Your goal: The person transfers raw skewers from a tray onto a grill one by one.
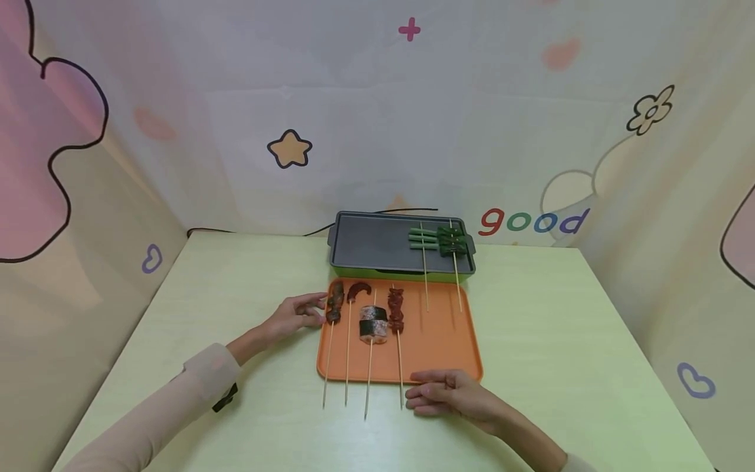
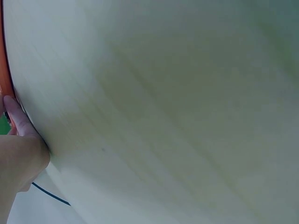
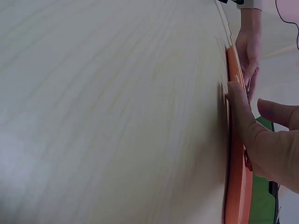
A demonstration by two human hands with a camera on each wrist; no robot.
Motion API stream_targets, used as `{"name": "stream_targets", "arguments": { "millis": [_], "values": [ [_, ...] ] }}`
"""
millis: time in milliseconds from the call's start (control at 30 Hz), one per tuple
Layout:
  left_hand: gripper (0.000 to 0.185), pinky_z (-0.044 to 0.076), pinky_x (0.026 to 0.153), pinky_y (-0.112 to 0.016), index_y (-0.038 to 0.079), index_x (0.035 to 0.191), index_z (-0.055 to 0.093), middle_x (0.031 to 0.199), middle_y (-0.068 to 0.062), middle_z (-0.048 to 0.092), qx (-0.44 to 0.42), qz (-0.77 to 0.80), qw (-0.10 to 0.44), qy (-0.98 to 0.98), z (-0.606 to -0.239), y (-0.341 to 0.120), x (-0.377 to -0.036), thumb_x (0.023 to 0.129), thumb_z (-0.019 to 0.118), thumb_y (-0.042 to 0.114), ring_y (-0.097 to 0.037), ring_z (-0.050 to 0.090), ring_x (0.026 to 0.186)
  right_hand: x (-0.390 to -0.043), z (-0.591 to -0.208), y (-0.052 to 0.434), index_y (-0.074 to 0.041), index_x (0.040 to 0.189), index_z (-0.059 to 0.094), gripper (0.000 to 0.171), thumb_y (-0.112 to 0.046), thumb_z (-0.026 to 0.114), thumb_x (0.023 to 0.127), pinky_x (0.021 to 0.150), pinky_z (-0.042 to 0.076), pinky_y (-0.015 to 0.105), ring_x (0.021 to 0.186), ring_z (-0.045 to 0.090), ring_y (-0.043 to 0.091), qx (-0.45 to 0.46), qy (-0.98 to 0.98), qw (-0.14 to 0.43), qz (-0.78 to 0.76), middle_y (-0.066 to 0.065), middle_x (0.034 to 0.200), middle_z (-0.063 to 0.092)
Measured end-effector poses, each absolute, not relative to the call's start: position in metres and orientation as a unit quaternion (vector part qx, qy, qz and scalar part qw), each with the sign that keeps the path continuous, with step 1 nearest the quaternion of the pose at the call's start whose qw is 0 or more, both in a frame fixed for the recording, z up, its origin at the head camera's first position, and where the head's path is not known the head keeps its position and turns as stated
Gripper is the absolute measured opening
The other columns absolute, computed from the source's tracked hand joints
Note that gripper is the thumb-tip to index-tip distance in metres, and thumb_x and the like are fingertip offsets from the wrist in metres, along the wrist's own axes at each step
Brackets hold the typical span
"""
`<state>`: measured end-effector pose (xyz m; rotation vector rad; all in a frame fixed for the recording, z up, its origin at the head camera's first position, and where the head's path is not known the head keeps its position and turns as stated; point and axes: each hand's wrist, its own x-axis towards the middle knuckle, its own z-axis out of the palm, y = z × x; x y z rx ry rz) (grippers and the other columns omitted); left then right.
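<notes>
Head view: nearest the person, the right hand (image 1: 451,392) lies on the pale green desk (image 1: 566,354) at the near edge of the orange tray (image 1: 439,341), fingers loosely stretched and pointing left, holding nothing; its fingertips sit just beside the bare end of the nearest skewer stick. The right wrist view shows the thumb (image 3: 238,105) pressed against the tray rim (image 3: 236,186). Further off, the left hand (image 1: 295,316) rests at the tray's left edge, fingers relaxed and open, the tips touching or nearly touching the dark meat skewer (image 1: 334,303) at the far left of the tray; the left wrist view is blurred, so real contact with the rim (image 2: 5,84) is probably there but hard to confirm. On the tray, from left to right, lie that meat skewer, a curved brown sausage-like skewer (image 1: 357,290), a rolled skewer wrapped in a dark band (image 1: 373,324), and a reddish-brown meat skewer (image 1: 396,309), their sticks jutting over the near edge onto the desk. Beyond the tray stands a dark grill plate with a green base (image 1: 377,246), touching the tray's far edge. Green vegetable skewers (image 1: 439,240) lie on its right side, their sticks reaching back over the tray. A black cable (image 1: 248,231) runs along the back wall.
</notes>
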<state>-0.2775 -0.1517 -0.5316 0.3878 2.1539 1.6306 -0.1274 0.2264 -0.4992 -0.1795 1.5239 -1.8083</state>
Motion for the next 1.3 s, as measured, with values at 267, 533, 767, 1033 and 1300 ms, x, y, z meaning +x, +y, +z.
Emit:
{"name": "stream_targets", "arguments": {
  "millis": [267,533,767,1033,1300],
  "values": [
    [0.059,0.054,0.084,-0.017,-0.003,0.152,0.043,0.134,-0.029,0.056,0.149,0.589,0.203,0.768,-0.533,-0.152,-0.278,0.098,0.065,0.002,-0.001,0.065,0.094,-0.128,-0.500,0.218,0.018,0.152,0.027,0.060,-0.006,0.055,0.105,0.102,0.055,0.035,0.118,0.070,0.024,-0.057,0.576,0.384,-0.719,0.030,0.135,0.062],
    [0.059,0.056,0.085,-0.018,-0.002,0.152,0.044,0.135,-0.029,0.055,0.147,0.589,0.203,0.768,-0.533,-0.150,-0.278,0.098,0.065,0.002,-0.002,0.066,0.095,-0.130,-0.499,0.214,0.017,0.151,0.030,0.058,-0.005,0.056,0.104,0.103,0.055,0.037,0.118,0.070,0.026,-0.045,0.562,0.391,-0.728,0.027,0.134,0.064],
    [0.058,0.055,0.084,-0.018,-0.001,0.152,0.045,0.134,-0.026,0.057,0.141,0.587,0.203,0.771,-0.532,-0.152,-0.277,0.098,0.065,0.002,-0.001,0.065,0.094,-0.132,-0.498,0.214,0.018,0.149,0.033,0.058,-0.003,0.059,0.102,0.099,0.057,0.031,0.111,0.071,0.017,-0.042,0.568,0.382,-0.728,0.017,0.123,0.071],
    [0.058,0.054,0.083,-0.017,0.001,0.152,0.045,0.134,-0.025,0.057,0.131,0.583,0.203,0.776,-0.528,-0.151,-0.279,0.098,0.065,0.003,-0.003,0.065,0.095,-0.134,-0.497,0.218,0.015,0.151,0.035,0.060,-0.005,0.061,0.101,0.095,0.058,0.025,0.107,0.071,0.013,-0.035,0.577,0.380,-0.722,0.005,0.114,0.073],
    [0.059,0.053,0.081,-0.017,0.001,0.152,0.045,0.134,-0.024,0.058,0.121,0.579,0.206,0.780,-0.532,-0.152,-0.278,0.097,0.066,0.003,-0.002,0.065,0.094,-0.136,-0.498,0.220,0.015,0.150,0.035,0.060,-0.004,0.062,0.100,0.097,0.058,0.026,0.107,0.072,0.012,-0.044,0.585,0.369,-0.721,0.003,0.112,0.073]
  ]
}}
